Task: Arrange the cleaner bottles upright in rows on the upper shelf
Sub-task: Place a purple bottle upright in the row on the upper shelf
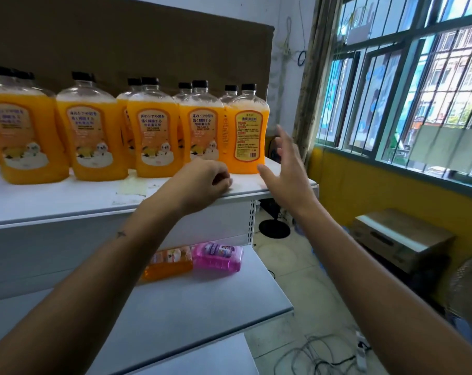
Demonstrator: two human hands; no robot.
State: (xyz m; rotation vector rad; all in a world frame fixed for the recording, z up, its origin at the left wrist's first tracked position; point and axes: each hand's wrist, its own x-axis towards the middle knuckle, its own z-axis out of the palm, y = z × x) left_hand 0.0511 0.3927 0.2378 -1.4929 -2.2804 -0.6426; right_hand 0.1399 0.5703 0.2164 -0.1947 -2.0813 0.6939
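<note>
Head view only. Orange cleaner bottles (153,125) stand upright on the upper shelf (67,201), black caps up, in two rows front and back; five show in front, the back row partly hidden behind them. The rightmost front bottle (247,131) faces label-back toward the room, unlike its neighbours. Left hand (205,182) rests at the shelf's front edge, fingers curled under, holding nothing visible. Right hand (286,169) is spread with fingers straight, empty, just beside the rightmost bottle and not touching it. On the lower shelf (202,301) an orange bottle (168,262) and a pink bottle (218,255) lie flat. Judgement: mostly done; those two appear left to lift and stand.
</note>
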